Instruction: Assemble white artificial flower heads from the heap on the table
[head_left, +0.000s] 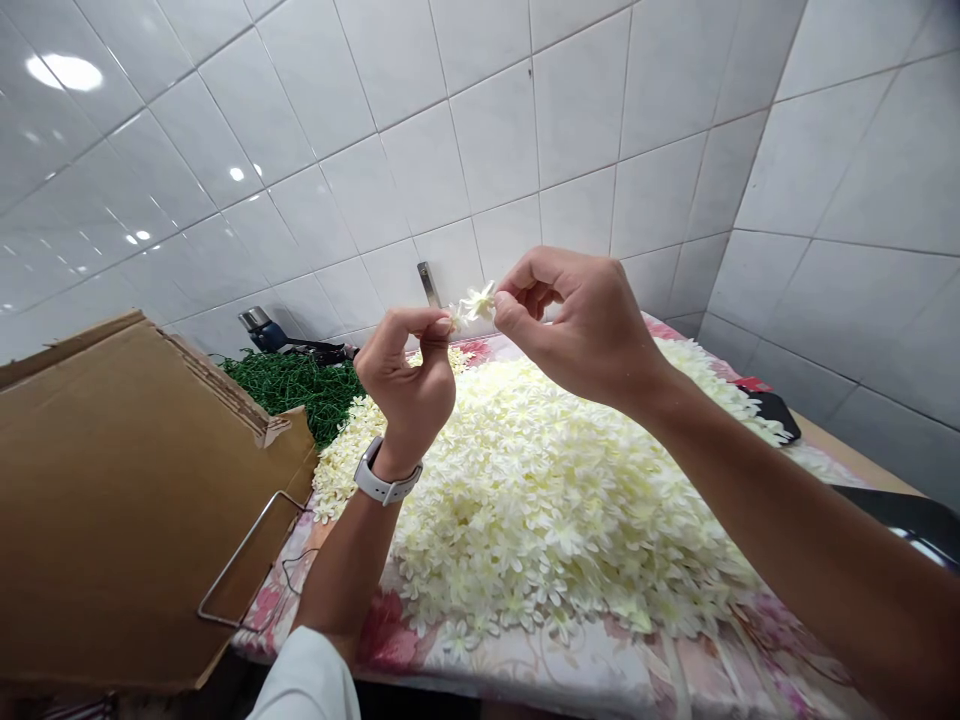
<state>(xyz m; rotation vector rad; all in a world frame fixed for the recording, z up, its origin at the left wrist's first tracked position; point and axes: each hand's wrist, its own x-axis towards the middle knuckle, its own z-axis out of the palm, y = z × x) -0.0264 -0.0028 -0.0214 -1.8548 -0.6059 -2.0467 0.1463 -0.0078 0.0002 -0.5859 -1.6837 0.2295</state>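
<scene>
Blossoms (478, 301), cream and apparently two, held aloft, not clear whether joined: pinched at one end by the right hand (589, 322), thumb against fingertip, and at the other by the left hand (409, 368), likewise grasping. Judging by appearance, only this small bit in progress, with a great mound of loose flowers (555, 490) left on the floral-covered worktop (585, 660). Farther out, leftward: green wiry tangle (296, 385); steel-capped bottle (264, 330), contents hidden; cardboard box (97, 500), interior likewise unseen.
</scene>
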